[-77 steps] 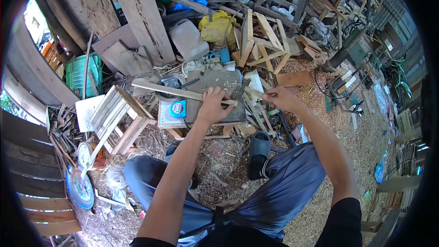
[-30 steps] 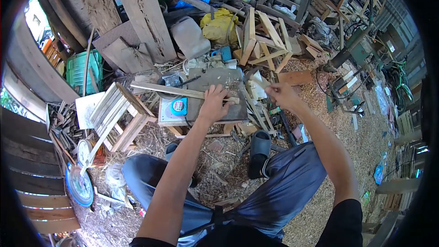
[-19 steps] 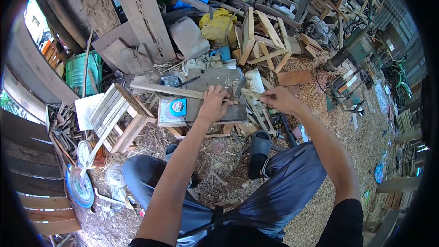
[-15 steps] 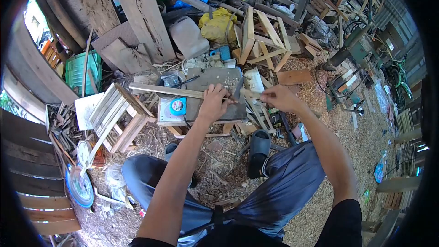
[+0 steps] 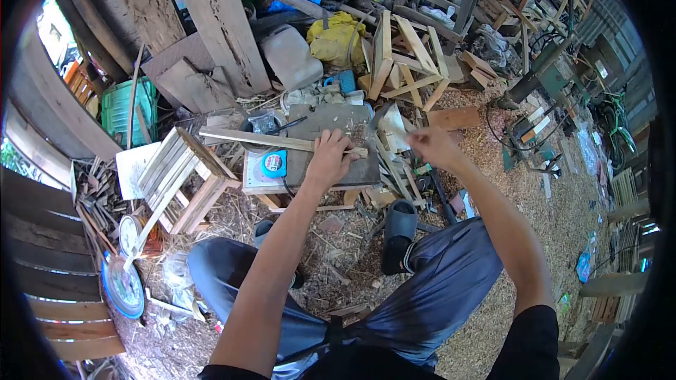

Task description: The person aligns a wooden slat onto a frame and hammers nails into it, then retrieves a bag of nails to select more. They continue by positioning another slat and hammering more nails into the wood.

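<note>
My left hand (image 5: 329, 158) is closed around a long narrow wooden strip (image 5: 260, 139), pressing it on the dark top of a low wooden bench (image 5: 338, 118). The strip's right end sticks out a little past my fingers. My right hand (image 5: 432, 146) grips the handle of what looks like a hatchet (image 5: 377, 121). Its dark head is blurred and is above the bench's right edge, apart from the strip. A blue tape measure (image 5: 274, 164) lies left of my left hand, on the bench's pale left part.
A slatted wooden stool frame (image 5: 184, 179) stands to the left. Another wooden frame (image 5: 408, 56) is behind the bench. Offcuts (image 5: 401, 169) lie right of the bench, and a drill-press-like machine (image 5: 546, 77) stands farther right. Wood shavings cover the floor.
My right hand has moved slightly right, and the hatchet's head has risen away from the strip's end. My left hand and the strip stay in place.
</note>
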### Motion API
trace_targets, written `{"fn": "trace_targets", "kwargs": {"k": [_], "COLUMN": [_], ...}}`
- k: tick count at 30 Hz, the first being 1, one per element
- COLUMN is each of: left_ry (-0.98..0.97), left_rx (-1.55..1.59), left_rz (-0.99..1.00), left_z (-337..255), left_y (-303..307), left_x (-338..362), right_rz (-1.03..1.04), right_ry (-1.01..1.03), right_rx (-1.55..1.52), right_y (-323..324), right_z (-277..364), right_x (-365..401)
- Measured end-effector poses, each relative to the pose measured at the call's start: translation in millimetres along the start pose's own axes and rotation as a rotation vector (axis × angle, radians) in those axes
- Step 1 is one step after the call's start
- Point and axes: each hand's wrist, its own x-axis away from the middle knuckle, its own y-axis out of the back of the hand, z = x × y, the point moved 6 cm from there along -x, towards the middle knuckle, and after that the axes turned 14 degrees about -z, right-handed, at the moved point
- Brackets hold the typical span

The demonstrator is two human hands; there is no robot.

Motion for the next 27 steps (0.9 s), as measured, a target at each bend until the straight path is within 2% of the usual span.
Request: {"fn": "trace_targets", "kwargs": {"k": [1,2,5,7,8,10,13,14,15,17,19,21,23,27], "left_ry": [0.003,0.008,-0.043,-0.048,-0.052,-0.036,-0.011,0.003,0.006,-0.032,-0.041,-0.05,0.057,0.075], "left_rx": [-0.013,-0.028,-0.065,-0.044,-0.031,-0.02,0.026,0.056,0.057,0.086,0.05,0.015,0.007,0.009], "left_rz": [0.013,0.023,-0.023,-0.039,-0.05,-0.04,-0.024,-0.015,-0.015,-0.114,-0.142,-0.169,-0.129,-0.107], "left_z": [-1.8,-3.1,-7.5,-8.4,-7.5,-5.6,-5.3,-5.5,-5.4,-7.3,-7.0,-5.2,4.4,4.9], "left_y": [0.9,1.7,0.2,-0.6,1.2,2.5,4.3,3.9,3.0,6.7,10.8,12.8,6.5,5.0], "left_x": [0.6,-0.1,-0.6,-0.8,0.3,2.5,1.4,2.2,3.5,3.4,3.4,2.4,0.6,0.2], "right_rz": [0.11,0.106,0.005,-0.079,-0.077,-0.31,-0.38,-0.211,-0.208,-0.373,-0.366,-0.258,-0.261,-0.323], "right_ry": [0.13,0.135,0.13,0.012,0.017,0.252,0.314,0.029,0.029,0.081,0.122,-0.109,-0.086,-0.034], "right_rx": [0.063,0.063,0.107,0.155,0.155,-0.005,-0.023,-0.075,-0.073,-0.134,-0.014,-0.119,-0.056,0.039], "right_y": [-7.3,-6.9,2.1,15.7,9.0,4.0,-2.3,-5.0,-13.8,-20.5,-29.6,-45.4,-53.7,-61.4], "right_z": [3.7,1.4,15.9,29.6,23.7,25.7,48.6,54.9,54.4,52.0,58.2,50.9,46.6,48.6], "right_x": [1.3,-0.9,4.6,12.8,15.3,26.2,53.4,65.0,73.2,88.2,99.9,109.6,111.0,104.6]}}
